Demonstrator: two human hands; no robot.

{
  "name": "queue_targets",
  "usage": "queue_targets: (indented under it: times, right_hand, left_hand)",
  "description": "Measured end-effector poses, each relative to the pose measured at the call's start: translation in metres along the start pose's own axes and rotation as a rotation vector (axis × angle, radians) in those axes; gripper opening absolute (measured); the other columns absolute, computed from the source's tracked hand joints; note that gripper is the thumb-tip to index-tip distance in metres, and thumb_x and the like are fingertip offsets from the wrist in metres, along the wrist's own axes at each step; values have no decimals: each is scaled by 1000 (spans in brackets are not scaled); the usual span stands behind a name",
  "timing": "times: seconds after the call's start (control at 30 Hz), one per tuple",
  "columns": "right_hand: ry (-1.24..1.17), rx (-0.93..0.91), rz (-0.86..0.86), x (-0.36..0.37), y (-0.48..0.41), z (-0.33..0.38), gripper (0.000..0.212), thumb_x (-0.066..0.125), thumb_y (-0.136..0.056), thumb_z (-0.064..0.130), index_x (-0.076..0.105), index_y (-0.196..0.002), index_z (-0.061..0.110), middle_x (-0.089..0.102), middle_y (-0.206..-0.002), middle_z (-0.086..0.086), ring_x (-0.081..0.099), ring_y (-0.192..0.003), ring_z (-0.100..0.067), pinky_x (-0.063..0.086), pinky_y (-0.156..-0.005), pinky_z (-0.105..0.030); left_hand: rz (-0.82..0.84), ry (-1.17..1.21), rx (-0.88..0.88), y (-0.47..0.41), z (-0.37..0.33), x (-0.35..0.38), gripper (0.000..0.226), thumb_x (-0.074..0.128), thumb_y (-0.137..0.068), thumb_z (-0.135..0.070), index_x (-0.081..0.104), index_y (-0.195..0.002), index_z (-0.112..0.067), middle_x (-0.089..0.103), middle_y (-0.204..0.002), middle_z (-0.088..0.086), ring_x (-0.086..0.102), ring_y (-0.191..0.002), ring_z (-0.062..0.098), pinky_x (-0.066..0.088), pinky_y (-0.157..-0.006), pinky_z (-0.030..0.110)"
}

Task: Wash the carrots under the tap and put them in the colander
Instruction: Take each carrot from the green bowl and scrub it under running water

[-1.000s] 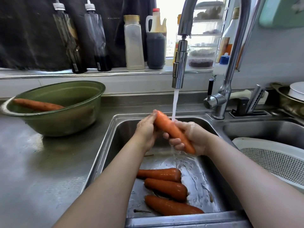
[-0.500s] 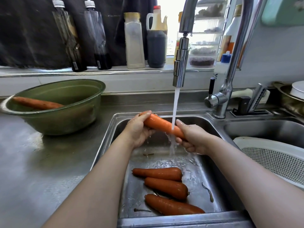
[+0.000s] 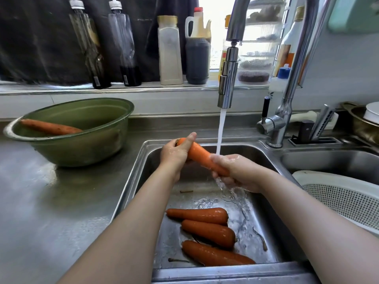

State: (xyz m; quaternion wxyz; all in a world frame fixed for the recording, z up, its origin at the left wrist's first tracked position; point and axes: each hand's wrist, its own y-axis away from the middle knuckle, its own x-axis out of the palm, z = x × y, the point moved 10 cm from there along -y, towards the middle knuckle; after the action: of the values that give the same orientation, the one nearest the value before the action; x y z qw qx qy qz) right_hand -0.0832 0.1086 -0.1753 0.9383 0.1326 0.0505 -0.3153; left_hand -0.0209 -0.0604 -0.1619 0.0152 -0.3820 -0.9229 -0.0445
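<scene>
An orange carrot (image 3: 200, 155) is held over the left sink basin (image 3: 143, 160) under the running tap (image 3: 227, 78). My left hand (image 3: 174, 154) grips its thick end and my right hand (image 3: 238, 172) is wrapped round its thin end, with the water stream landing on my right hand. Three more carrots (image 3: 207, 232) lie wet on the basin floor near the front. Another carrot (image 3: 49, 127) rests in the green bowl (image 3: 82, 148) on the left counter. The white colander (image 3: 340, 193) sits in the right basin.
Bottles (image 3: 170, 50) stand along the window ledge behind the sink. The tap's base and lever (image 3: 276, 124) rise at the back right, with a knife holder (image 3: 315, 130) and a pan with a plate (image 3: 365, 119) beyond. Bits of carrot root (image 3: 260, 238) lie in the basin.
The carrot swung from steeply tilted to flatter and shifted left under the stream. My hands slid and turned along it, the left now nearer the thick end.
</scene>
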Motion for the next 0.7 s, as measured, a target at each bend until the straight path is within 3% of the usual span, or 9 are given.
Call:
queue_targets:
  times: [0.1,0.17,0.23,0.3,0.4,0.5,0.57,0.63,0.7]
  right_hand:
    - [-143,59,172,13,3,-8,30,42,-112,28,57,-118,3,70,-74,1,49,-51,-8,41,-50,-20]
    - [-75,63,136,10,2,-10,31,47,-110,29,61,-117,2,73,-83,-2,53,-54,-9,44,-52,-22]
    - [77,43,43,5,1,-8,34,57,-105,40,67,-105,7,68,-84,-4,49,-54,-10,41,-52,-24]
    - [254,47,-66,-1,3,-4,46,65,-95,56,69,-88,11,61,-71,-3,47,-50,-12,38,-49,-25]
    - [382,70,-193,-9,7,-1,64,58,-87,77,62,-77,14,52,-52,1,44,-42,-14,36,-44,-24]
    - [275,102,-156,-3,9,-2,76,38,-89,86,54,-76,13,46,-48,-2,36,-37,-16,31,-40,-22]
    - [155,137,-97,1,8,-6,79,24,-95,83,55,-77,13,44,-50,-3,33,-36,-15,31,-41,-21]
    - [34,151,-45,5,4,-9,76,17,-101,75,57,-85,12,44,-53,-3,33,-38,-15,33,-42,-22]
    - [-90,175,4,11,2,-11,69,17,-105,67,57,-94,12,44,-56,-3,32,-39,-14,33,-43,-22]
  left_hand:
    - [-13,-11,-11,-2,4,-5,63,82,-78,-57,66,-122,-15,66,-118,9,64,-108,28,63,-78,40]
    - [-11,-40,-14,2,4,-3,55,82,-79,-57,68,-114,-17,66,-113,7,65,-103,26,63,-77,38]
    - [-5,-106,2,7,1,3,47,80,-79,-60,69,-102,-20,67,-106,5,65,-98,22,62,-80,39]
    - [26,-213,47,13,-6,12,48,75,-80,-65,68,-100,-22,67,-105,1,64,-97,20,59,-89,42]
    - [139,-275,38,20,-5,30,57,64,-92,-63,61,-128,-20,64,-126,4,63,-113,24,53,-103,47]
    - [386,0,-71,29,3,52,34,54,-107,-31,52,-135,-12,61,-137,16,64,-121,32,59,-96,42]
    - [474,199,-104,32,4,60,35,51,-108,-13,47,-142,-4,58,-139,25,64,-122,33,62,-87,37]
    - [437,281,-79,31,-1,62,41,52,-107,-8,41,-146,-7,56,-141,26,63,-120,33,61,-88,40]
    - [316,203,-34,32,-4,60,42,52,-108,-17,35,-145,-26,56,-131,16,63,-117,34,58,-92,50]
